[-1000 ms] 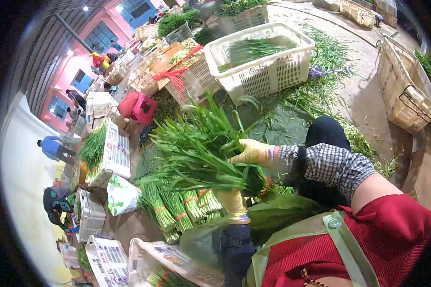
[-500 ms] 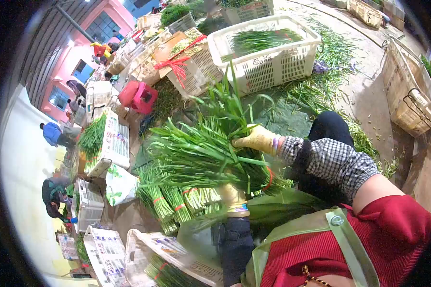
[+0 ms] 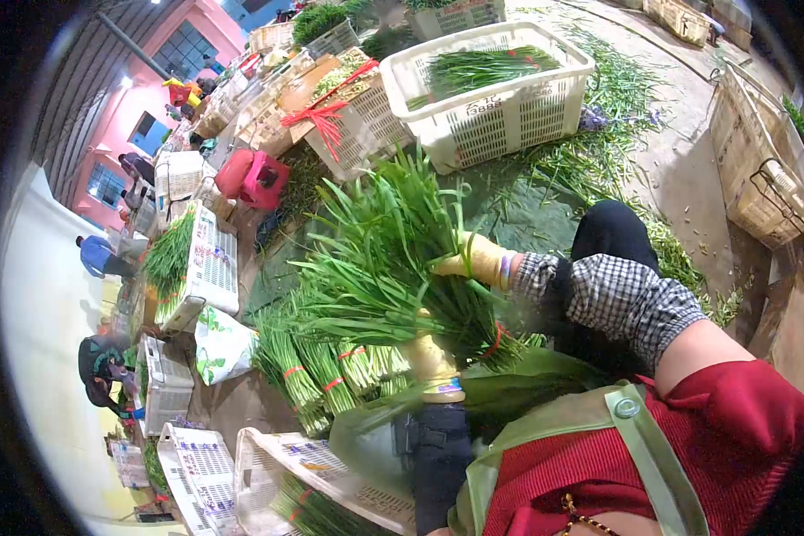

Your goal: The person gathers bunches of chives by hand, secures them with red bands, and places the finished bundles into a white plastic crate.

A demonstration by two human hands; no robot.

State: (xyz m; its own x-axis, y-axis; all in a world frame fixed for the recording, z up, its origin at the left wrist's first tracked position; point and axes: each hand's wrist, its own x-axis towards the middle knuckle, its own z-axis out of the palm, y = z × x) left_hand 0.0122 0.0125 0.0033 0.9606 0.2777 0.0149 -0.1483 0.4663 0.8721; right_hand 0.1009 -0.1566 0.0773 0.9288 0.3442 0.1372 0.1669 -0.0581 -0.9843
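Note:
My right hand (image 3: 473, 261), in a yellow glove, is closed round the upper part of a big bunch of Chinese chives (image 3: 384, 268). Near the cut stem end, a red band (image 3: 494, 341) ties the bunch. My left hand (image 3: 431, 359), gloved too, is against the underside of the bunch; leaves hide part of its fingers, which appear to grip it. On the ground beyond my left hand, several banded bunches (image 3: 317, 371) lie side by side, pale stems towards me.
A white plastic crate (image 3: 509, 116) holding more greens stands ahead. Loose leaf scraps (image 3: 621, 134) litter the floor to its right. A pink stool (image 3: 263, 181) and a white bag (image 3: 223, 344) are at left. Another crate (image 3: 764, 170) stands on the right; people work far left.
The bunch has tilted more upright, its leaf tips swinging up and its banded stem end dropping slightly. My left hand has risen a little along its underside. My right hand keeps its hold.

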